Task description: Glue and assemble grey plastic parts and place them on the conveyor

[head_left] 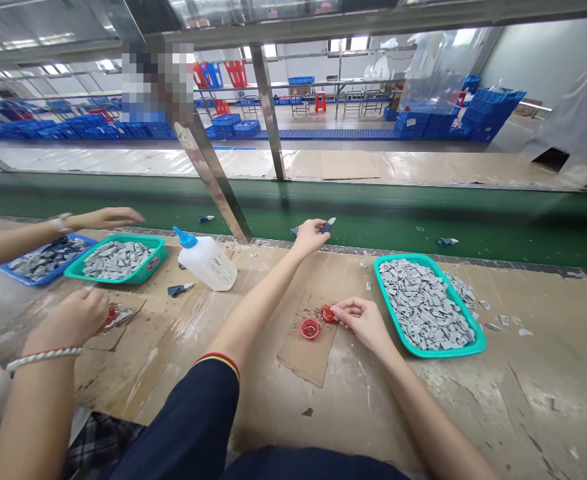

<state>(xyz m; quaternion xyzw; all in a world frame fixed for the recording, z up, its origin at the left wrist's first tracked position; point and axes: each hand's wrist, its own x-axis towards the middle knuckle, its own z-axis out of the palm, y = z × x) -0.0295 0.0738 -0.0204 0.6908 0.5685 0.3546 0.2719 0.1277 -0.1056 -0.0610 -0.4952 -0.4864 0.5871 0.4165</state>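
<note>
My left hand (311,238) is closed on a small dark-blue part with a light-grey tip (328,225), at the near edge of the green conveyor belt. Another dark bit shows on the far side of that hand; I cannot tell whether it is held. My right hand (366,325) has thumb and fingers pinched together at the edge of a small red cap (327,312). What the pinch holds is hidden. A second red cap (310,328), open side up, sits beside it on a cardboard piece (303,363) strewn with brown crumbs.
A teal basket (479,343) of grey pieces stands at right, loose pieces around it. Left of my arm is a white bottle (216,265) with blue nozzle. A co-worker's hands (81,313) work near another teal basket (161,250). Dark-blue parts lie along the green belt (373,213); a metal post (218,180) rises there.
</note>
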